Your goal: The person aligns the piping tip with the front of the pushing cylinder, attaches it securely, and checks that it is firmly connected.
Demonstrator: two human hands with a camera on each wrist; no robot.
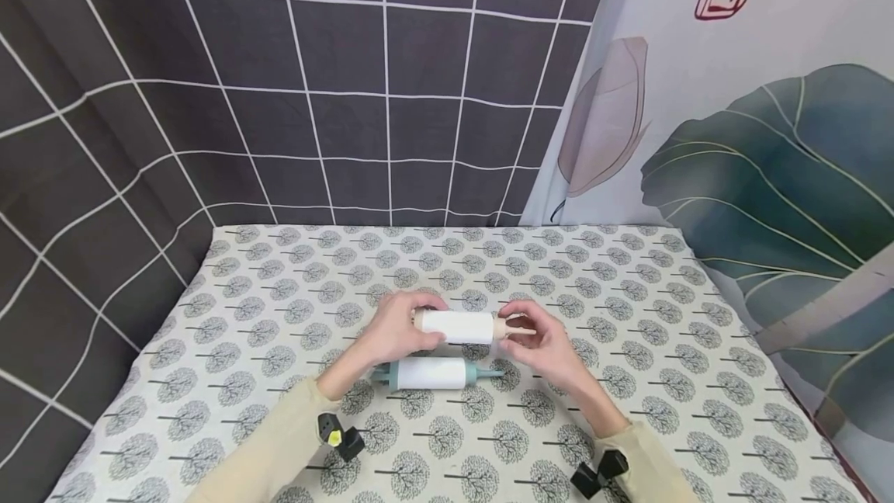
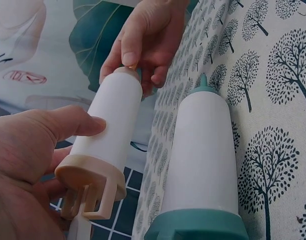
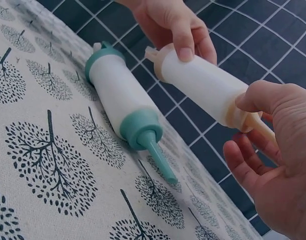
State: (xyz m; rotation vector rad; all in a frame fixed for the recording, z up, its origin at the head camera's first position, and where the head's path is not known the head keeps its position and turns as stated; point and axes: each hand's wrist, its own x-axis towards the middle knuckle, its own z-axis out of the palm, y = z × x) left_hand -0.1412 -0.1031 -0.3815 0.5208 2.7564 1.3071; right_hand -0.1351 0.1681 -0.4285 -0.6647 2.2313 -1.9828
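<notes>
My left hand (image 1: pixel 396 326) grips a white squeeze bottle (image 1: pixel 461 327) with beige ends near its base, thumb on the white body. The bottle lies sideways, its thin beige nozzle pointing right. At the nozzle end, my right hand (image 1: pixel 548 344) pinches the beige collar (image 3: pixel 237 111) between thumb and fingers. In the left wrist view, a looped beige piece (image 2: pixel 95 192) sticks out of the base. A second white bottle (image 1: pixel 431 373) with green ends lies on the cloth just nearer to me, its green nozzle (image 3: pixel 160 159) also pointing right. Neither hand touches it.
A cream cloth (image 1: pixel 447 441) printed with dark trees covers the table. Behind and to the left hangs a dark curtain (image 1: pixel 349 123) with white grid lines. A pale leaf-patterned curtain (image 1: pixel 789 177) hangs on the right.
</notes>
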